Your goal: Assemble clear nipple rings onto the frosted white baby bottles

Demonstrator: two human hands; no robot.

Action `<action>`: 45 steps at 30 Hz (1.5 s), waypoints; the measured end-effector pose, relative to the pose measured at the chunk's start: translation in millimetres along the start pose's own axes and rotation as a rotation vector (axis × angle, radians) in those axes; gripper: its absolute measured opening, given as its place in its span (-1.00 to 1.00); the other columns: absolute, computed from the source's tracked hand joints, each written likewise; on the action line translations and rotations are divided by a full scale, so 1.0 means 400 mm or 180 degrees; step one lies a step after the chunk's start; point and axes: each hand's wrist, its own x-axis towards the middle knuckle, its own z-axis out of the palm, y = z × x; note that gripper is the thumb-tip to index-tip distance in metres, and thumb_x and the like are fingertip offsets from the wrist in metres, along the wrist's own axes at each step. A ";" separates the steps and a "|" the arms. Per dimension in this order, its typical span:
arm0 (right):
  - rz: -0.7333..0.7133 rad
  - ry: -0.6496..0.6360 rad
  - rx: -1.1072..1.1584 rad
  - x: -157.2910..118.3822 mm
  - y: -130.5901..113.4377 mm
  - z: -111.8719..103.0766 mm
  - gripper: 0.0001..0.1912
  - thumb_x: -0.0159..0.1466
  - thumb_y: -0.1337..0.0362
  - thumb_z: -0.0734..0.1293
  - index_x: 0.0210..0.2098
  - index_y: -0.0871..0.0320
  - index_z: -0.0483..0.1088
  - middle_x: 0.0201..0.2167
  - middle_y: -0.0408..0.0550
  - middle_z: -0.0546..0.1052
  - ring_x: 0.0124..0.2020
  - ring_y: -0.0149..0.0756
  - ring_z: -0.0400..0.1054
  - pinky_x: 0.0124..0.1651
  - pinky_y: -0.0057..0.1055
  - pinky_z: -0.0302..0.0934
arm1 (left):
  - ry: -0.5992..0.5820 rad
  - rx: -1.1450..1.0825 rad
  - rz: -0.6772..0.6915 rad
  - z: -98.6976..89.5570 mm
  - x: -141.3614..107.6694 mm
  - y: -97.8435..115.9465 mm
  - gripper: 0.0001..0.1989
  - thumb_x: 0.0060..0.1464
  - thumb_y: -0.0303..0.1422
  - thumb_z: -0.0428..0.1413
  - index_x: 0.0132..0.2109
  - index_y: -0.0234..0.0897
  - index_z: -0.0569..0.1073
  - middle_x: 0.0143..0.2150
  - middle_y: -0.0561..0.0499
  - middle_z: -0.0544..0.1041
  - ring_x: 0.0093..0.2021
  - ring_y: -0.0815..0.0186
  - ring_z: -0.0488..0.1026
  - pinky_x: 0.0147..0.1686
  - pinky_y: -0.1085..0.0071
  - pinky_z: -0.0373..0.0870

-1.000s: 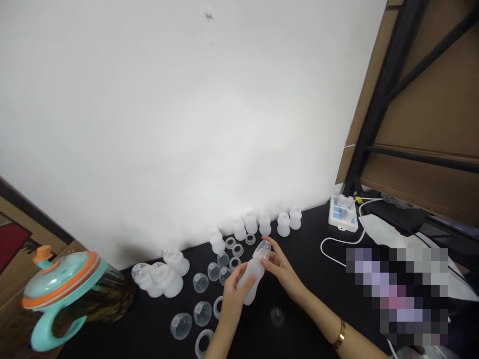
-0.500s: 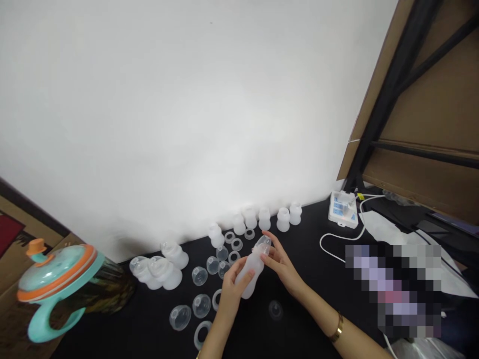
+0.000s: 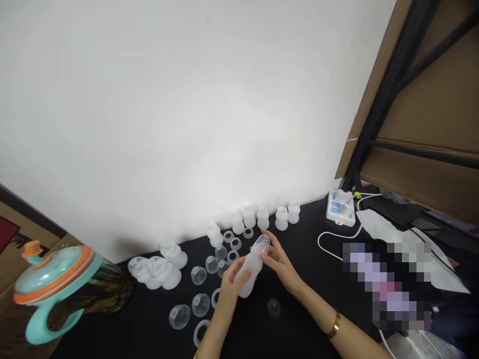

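My left hand (image 3: 232,284) is wrapped round the body of a milky-white baby bottle (image 3: 248,280), tilted with its top up and to the right. At its upper end sits a clear dome cap (image 3: 263,242). My right hand (image 3: 280,264) grips this cap between fingers and thumb. To the left of my hands lie several clear dome caps (image 3: 201,304) and white rings (image 3: 201,333). More rings (image 3: 235,243) lie behind the bottle. A faint translucent round piece (image 3: 274,307) rests on the black table in front of my right hand.
Several open white bottles (image 3: 263,218) stand along the wall. Capped bottles (image 3: 164,272) are grouped at the left, beside a big jug (image 3: 75,284) with a turquoise and orange lid. At the right are a power strip (image 3: 340,208), its white cable and a blurred-out item.
The view has shifted slightly. Both hands keep their hold on the bottle and its cap, with hardly any visible movement.
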 end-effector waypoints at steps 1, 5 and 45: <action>0.0002 -0.0003 0.0002 0.000 0.001 0.000 -0.24 0.19 0.02 0.44 0.28 -0.09 0.07 -0.14 -0.06 0.54 -0.01 -0.10 0.42 0.09 -0.12 0.21 | 0.0001 0.0005 -0.0027 -0.001 0.000 0.000 -0.40 -0.16 -0.01 0.33 -0.05 -0.34 0.56 -0.21 -0.15 0.63 -0.33 0.13 0.58 -0.36 0.33 0.50; 0.0020 0.0016 0.0010 0.000 0.003 -0.002 -0.23 0.20 0.02 0.44 0.29 -0.09 0.05 -0.13 -0.05 0.54 -0.02 -0.10 0.42 0.10 -0.12 0.21 | -0.0002 -0.0007 -0.0036 0.000 -0.002 0.000 -0.39 -0.18 0.01 0.33 -0.05 -0.32 0.56 -0.21 -0.14 0.63 -0.33 0.14 0.57 -0.36 0.34 0.49; 0.0030 0.0286 -0.0075 0.011 0.008 -0.010 -0.25 0.20 0.09 0.45 0.28 -0.03 0.08 -0.27 -0.10 0.54 -0.25 -0.21 0.45 -0.23 -0.32 0.28 | 0.0069 0.0234 0.0432 -0.007 0.011 -0.039 -0.53 -0.06 -0.10 0.28 -0.08 -0.36 0.57 -0.21 -0.14 0.64 -0.24 0.10 0.56 -0.24 0.31 0.49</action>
